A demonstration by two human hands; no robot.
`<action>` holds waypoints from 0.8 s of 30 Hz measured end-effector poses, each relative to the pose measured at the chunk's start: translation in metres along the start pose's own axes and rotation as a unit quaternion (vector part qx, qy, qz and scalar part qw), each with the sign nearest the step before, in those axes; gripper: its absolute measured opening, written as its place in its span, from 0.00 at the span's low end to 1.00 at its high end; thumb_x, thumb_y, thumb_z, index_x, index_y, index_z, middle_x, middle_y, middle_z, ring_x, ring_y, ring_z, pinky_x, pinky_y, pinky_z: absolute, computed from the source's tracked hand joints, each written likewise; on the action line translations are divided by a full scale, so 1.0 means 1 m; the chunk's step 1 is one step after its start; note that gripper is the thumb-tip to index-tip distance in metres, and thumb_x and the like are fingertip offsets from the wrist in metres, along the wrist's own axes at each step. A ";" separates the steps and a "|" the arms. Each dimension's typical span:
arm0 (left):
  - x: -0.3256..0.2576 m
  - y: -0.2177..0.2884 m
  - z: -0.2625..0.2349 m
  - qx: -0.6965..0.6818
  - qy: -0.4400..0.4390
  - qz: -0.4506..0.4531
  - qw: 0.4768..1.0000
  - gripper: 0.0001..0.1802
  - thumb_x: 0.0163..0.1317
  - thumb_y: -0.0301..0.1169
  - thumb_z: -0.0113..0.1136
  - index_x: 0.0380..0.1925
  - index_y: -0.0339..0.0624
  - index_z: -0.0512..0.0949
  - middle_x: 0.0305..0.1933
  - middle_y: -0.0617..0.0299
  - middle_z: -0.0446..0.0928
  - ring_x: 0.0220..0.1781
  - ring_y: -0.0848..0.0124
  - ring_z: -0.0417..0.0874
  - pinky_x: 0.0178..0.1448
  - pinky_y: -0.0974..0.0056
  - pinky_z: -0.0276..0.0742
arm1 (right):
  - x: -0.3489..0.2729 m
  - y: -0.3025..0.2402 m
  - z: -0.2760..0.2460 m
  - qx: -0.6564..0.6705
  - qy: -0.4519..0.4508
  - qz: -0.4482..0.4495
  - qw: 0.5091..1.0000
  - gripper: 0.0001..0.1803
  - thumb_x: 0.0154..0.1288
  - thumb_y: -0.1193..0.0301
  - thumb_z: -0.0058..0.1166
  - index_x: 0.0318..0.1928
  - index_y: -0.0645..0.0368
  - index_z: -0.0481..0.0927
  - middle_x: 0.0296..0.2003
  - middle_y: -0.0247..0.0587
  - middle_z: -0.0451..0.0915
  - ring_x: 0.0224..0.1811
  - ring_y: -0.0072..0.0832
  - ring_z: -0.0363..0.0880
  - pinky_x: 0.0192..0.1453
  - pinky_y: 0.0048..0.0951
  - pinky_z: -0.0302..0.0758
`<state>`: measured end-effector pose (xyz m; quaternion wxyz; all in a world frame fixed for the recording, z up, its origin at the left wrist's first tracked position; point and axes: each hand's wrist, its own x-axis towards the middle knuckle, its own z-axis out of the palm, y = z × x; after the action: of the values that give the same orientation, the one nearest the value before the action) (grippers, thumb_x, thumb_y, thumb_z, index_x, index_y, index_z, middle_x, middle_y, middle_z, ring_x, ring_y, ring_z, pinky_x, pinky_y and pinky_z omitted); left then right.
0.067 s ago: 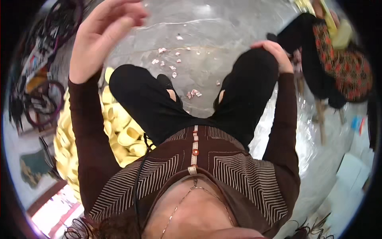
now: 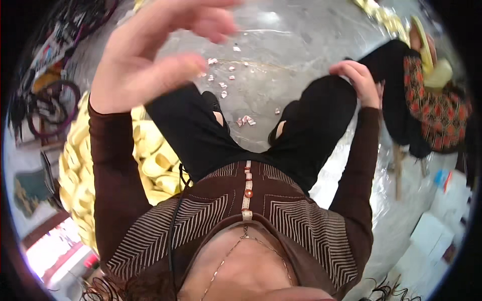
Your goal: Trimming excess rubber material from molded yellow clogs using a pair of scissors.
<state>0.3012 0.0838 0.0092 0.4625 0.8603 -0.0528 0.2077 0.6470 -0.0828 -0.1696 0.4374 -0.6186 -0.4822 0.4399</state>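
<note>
My left hand (image 2: 145, 65) is raised in front of me at the upper left, slightly blurred. Its thumb stands apart from the bent fingers, and nothing shows between them. My right hand (image 2: 360, 80) rests at the side of my right knee (image 2: 326, 98), fingers loosely stretched over the black trousers and holding nothing. Beside my left leg lies a heap of pale yellow slippers (image 2: 158, 168), partly hidden by my left forearm.
Small crumpled scraps (image 2: 246, 121) lie on the grey floor (image 2: 271, 55) ahead. A co-worker in a patterned top (image 2: 437, 118) sits at the right near yellow pieces (image 2: 427, 55). Bicycles (image 2: 52, 108) stand at the far left, white boxes (image 2: 432, 233) at the lower right.
My left hand has moved to the right and closer, looking larger. My right hand stays at the knee, and the view has shifted slightly.
</note>
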 end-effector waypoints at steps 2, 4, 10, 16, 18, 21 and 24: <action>-0.014 0.022 -0.010 0.049 -0.035 -0.005 0.998 0.19 0.56 0.32 0.52 0.46 0.32 0.68 0.41 0.51 0.73 0.43 0.66 0.74 0.50 0.64 0.67 | 0.018 -0.044 0.015 0.110 -0.018 -0.073 0.991 0.13 0.59 0.72 0.42 0.39 0.68 0.75 0.35 0.44 0.77 0.39 0.28 0.75 0.48 0.26 0.68; -0.015 0.031 -0.024 0.110 -0.009 0.006 0.994 0.16 0.56 0.32 0.51 0.42 0.34 0.69 0.36 0.54 0.72 0.35 0.66 0.73 0.41 0.65 0.69 | 0.039 -0.091 0.026 -0.015 -0.038 -0.160 0.986 0.13 0.59 0.73 0.41 0.40 0.69 0.74 0.35 0.46 0.77 0.39 0.29 0.75 0.49 0.28 0.68; -0.081 -0.076 -0.068 0.312 -0.015 -0.080 0.947 0.14 0.56 0.36 0.51 0.36 0.37 0.71 0.31 0.54 0.71 0.29 0.60 0.72 0.35 0.63 0.70 | 0.124 -0.168 0.068 -0.210 -0.173 -0.149 0.951 0.13 0.60 0.71 0.45 0.42 0.66 0.74 0.35 0.41 0.78 0.39 0.27 0.75 0.48 0.25 0.68; -0.163 -0.133 -0.070 0.270 -0.178 -0.192 0.927 0.21 0.53 0.41 0.54 0.41 0.37 0.69 0.39 0.46 0.70 0.43 0.50 0.70 0.44 0.55 0.67 | 0.337 -0.015 0.021 -0.630 -0.296 0.022 0.717 0.18 0.59 0.69 0.46 0.50 0.59 0.70 0.37 0.42 0.76 0.43 0.25 0.73 0.46 0.25 0.67; -0.174 -0.149 -0.068 0.251 -0.182 -0.142 0.940 0.16 0.50 0.34 0.54 0.37 0.36 0.71 0.38 0.49 0.71 0.41 0.55 0.72 0.45 0.57 0.68 | 0.404 0.063 0.005 -0.605 -0.270 0.001 0.749 0.16 0.58 0.67 0.47 0.45 0.62 0.72 0.33 0.42 0.77 0.37 0.26 0.74 0.41 0.27 0.69; -0.175 -0.182 -0.074 0.188 -0.173 -0.034 0.966 0.13 0.44 0.31 0.56 0.30 0.35 0.72 0.38 0.50 0.71 0.40 0.57 0.72 0.45 0.54 0.67 | 0.495 0.147 -0.009 -0.527 -0.220 0.036 0.820 0.17 0.58 0.65 0.46 0.45 0.63 0.72 0.35 0.43 0.77 0.38 0.28 0.74 0.42 0.28 0.69; -0.175 -0.205 -0.092 0.102 -0.194 -0.050 0.974 0.14 0.45 0.35 0.54 0.28 0.36 0.72 0.38 0.48 0.70 0.40 0.53 0.71 0.45 0.49 0.66 | 0.550 0.182 0.080 -0.732 -0.315 -0.126 0.590 0.19 0.59 0.64 0.47 0.48 0.62 0.71 0.43 0.44 0.76 0.45 0.27 0.73 0.49 0.28 0.66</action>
<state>0.1714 0.2574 -0.1757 0.3629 0.9285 -0.0766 0.0180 0.6893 0.4382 -0.4308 -0.2915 -0.4857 -0.8228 0.0464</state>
